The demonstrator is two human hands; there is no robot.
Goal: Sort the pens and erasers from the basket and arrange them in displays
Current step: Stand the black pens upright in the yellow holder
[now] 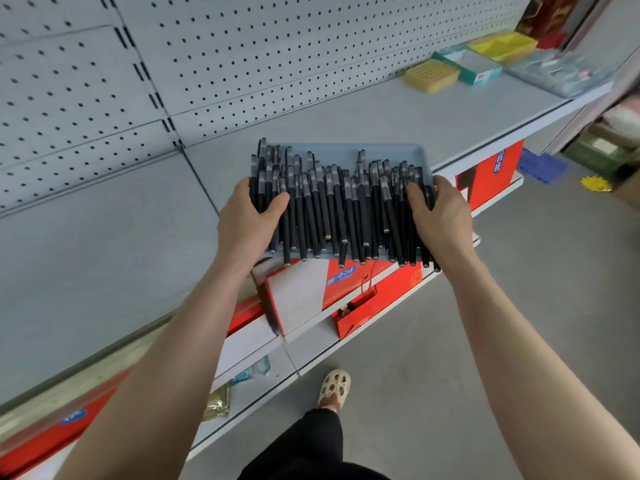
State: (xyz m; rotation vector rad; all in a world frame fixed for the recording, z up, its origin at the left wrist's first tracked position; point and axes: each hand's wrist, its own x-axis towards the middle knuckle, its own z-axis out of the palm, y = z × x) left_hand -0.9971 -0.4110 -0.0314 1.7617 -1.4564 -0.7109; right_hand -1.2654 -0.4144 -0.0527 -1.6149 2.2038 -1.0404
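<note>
Pens (341,209) bury the tray (346,150); hands (247,220) (440,216) gripping it cover its sides.

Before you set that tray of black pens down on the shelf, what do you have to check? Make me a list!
1. Left hand grips the tray on its left side: ok.
2. Right hand grips its right side: ok.
3. Pens all inside the tray: not ok, many ends stick out over the near edge.
4. Bare shelf behind the tray: ok.
5. Tray already resting on the shelf: cannot tell.
</note>
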